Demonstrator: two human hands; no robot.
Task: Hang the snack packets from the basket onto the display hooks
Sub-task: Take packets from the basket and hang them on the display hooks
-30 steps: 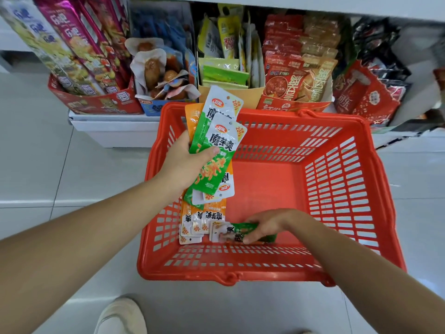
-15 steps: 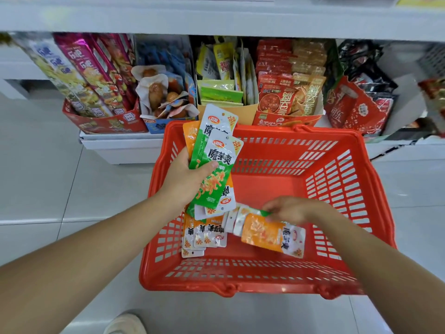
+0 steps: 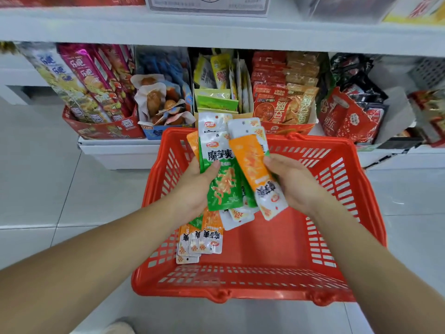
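Alignment matters now: at frame centre above the red basket [image 3: 349, 213], the left hand [image 3: 193, 189] grips a green-fronted packet stack [image 3: 224, 186], the right hand [image 3: 295, 185] pinches an orange packet [image 3: 252, 165] beside it, so squaring their punched tops should ease hooking.

Basket [image 3: 337, 213]: red-orange, slotted grid walls. Green packet [image 3: 224, 186]: green body, white top, black characters, orange strip print. Orange packet [image 3: 250, 165]: orange middle, white ends. Loose packets [image 3: 199, 239] in basket: orange and white, black lettering. Floor [image 3: 48, 189]: pale grey tile. Shelf [image 3: 216, 32]: white. Left carton [image 3: 103, 128]: red.
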